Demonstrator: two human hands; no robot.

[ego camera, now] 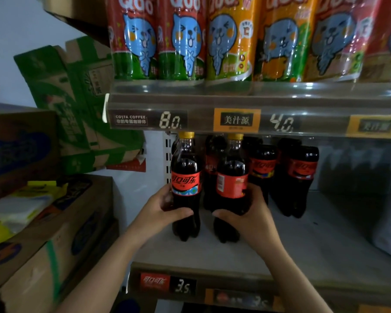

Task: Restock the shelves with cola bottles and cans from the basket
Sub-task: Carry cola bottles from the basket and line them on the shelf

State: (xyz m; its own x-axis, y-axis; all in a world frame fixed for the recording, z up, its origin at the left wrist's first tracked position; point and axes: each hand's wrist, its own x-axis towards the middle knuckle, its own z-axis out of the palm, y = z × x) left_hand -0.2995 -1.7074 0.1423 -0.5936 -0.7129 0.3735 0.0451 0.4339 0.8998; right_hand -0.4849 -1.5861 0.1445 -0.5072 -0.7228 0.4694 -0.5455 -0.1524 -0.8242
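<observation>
left grip (167, 208) clamped round the lower body of the left cola bottle (186, 177), thumb across the front. right grip (248, 213) clamped the same way on the right cola bottle (232, 177). both upright, yellow caps, just beside each other on the shelf (314, 245), near its front edge. farther back and right: more cola bottles (301, 172). above: price strip (235, 120), qoo bottles (185, 41). left: cardboard boxes (43, 233).

Glossy plastic, matt cardboard.
I see shiny clear-plastic cola bottles (185, 177) on a dull, smooth shelf (303, 240); the price rail (257, 102) gleams; cardboard boxes (43, 256) look matt.
</observation>
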